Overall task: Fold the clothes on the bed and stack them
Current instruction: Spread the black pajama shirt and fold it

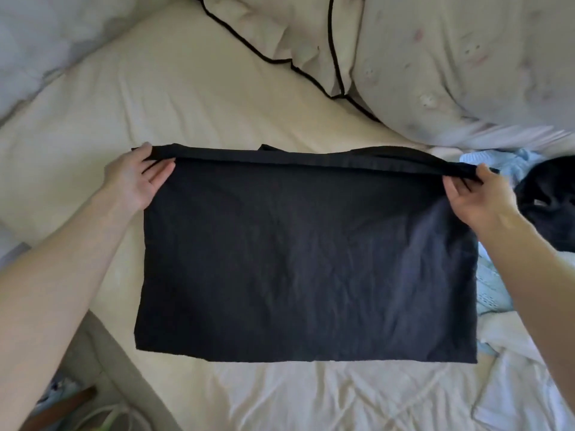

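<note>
A black garment (306,262) lies as a wide rectangle on the cream bed sheet (186,98), its far edge lifted and doubled over. My left hand (137,181) pinches that far edge at its left corner, thumb on top and fingers under the cloth. My right hand (479,197) grips the same edge at the right corner. The near edge rests flat on the sheet. To the right lie a light blue knitted garment (494,290) and another black garment (550,206), both unfolded and partly hidden by my right arm.
A cream pillow with black piping (298,35) and a pale patterned duvet (466,63) lie at the far side. A grey-white cover (37,48) is bunched at the far left. The bed's edge and floor clutter (77,396) show at the lower left.
</note>
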{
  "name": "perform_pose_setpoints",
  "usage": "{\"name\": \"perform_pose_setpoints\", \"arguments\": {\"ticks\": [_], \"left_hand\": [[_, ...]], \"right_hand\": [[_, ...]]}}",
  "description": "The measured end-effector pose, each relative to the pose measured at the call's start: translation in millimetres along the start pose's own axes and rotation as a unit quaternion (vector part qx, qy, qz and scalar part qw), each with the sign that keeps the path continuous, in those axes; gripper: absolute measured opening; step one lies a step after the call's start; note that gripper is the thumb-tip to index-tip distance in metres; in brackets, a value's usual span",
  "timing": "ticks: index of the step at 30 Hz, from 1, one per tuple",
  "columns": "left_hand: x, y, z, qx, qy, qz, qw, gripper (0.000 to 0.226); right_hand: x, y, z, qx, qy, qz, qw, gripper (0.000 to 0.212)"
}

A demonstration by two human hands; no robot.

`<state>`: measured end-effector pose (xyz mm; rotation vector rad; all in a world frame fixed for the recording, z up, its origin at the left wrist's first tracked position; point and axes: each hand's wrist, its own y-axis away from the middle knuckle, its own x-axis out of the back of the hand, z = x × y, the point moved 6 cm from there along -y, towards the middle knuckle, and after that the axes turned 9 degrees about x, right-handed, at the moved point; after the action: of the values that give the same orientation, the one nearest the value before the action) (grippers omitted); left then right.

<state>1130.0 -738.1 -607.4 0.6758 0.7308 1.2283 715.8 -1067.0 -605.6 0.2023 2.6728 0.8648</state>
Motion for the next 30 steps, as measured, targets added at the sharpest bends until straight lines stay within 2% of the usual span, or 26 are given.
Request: {"name": "perform_pose_setpoints", "arguments": {"ticks": [3,6,8,9,10,11,12,13,14,15,16,17,19,20,22,25,28,30], "left_hand": [[5,-15,-20,0.028,-0.024,0.024,0.999,0.009],[2,-18,-33,0.026,-0.052,0.015,0.998,0.030],[-7,-17,-33,-0.017,-0.097,0.006,0.995,0.045],[-13,-14,-33,-0.050,-0.139,0.008,0.989,0.052],[-20,-8,-32,-0.097,-0.206,0.017,0.974,0.056],[-30,0,-31,-0.161,-0.297,0.029,0.941,0.056],[-42,10,-32,-0.240,-0.406,0.036,0.881,0.054],[-56,20,-36,-0.322,-0.513,0.029,0.795,0.052],[-72,26,-44,-0.387,-0.604,0.005,0.696,0.051],[-86,28,-55,-0.418,-0.678,-0.026,0.604,0.054],[-99,25,-65,-0.416,-0.732,-0.052,0.536,0.059],[-110,18,-70,-0.391,-0.769,-0.068,0.501,0.067],[-129,4,-71,-0.313,-0.814,-0.075,0.483,0.080],[-136,-3,-69,-0.286,-0.829,-0.071,0.476,0.085],[-144,-10,-63,-0.263,-0.854,-0.055,0.446,0.090],[-143,-5,-48,-0.283,-0.865,-0.007,0.413,0.076],[-133,9,-37,-0.303,-0.843,0.009,0.444,0.050],[-122,18,-37,-0.321,-0.809,-0.040,0.490,0.029]], "right_hand": [[14,-8,18,-0.022,0.008,0.034,0.999,0.016],[20,-9,27,-0.019,0.056,0.025,0.998,0.025],[14,-7,23,0.039,0.135,0.021,0.990,0.037],[10,-3,18,0.101,0.211,0.030,0.972,0.035],[3,3,8,0.188,0.327,0.038,0.925,0.034],[-9,11,-1,0.288,0.456,0.038,0.842,0.039],[-26,21,-3,0.370,0.554,0.011,0.745,0.045],[-45,29,3,0.414,0.620,-0.039,0.665,0.049],[-63,34,15,0.417,0.667,-0.103,0.609,0.052],[-79,36,29,0.400,0.697,-0.164,0.572,0.054],[-94,36,42,0.377,0.715,-0.212,0.549,0.056],[-108,36,52,0.357,0.723,-0.244,0.539,0.056],[-129,36,62,0.340,0.727,-0.270,0.532,0.055],[-138,36,66,0.349,0.733,-0.278,0.514,0.055],[-148,37,75,0.350,0.763,-0.299,0.454,0.060],[-150,38,83,0.315,0.813,-0.305,0.384,0.063],[-147,47,72,0.380,0.810,-0.263,0.362,0.051],[-140,56,69,0.413,0.794,-0.260,0.363,0.044]]}}
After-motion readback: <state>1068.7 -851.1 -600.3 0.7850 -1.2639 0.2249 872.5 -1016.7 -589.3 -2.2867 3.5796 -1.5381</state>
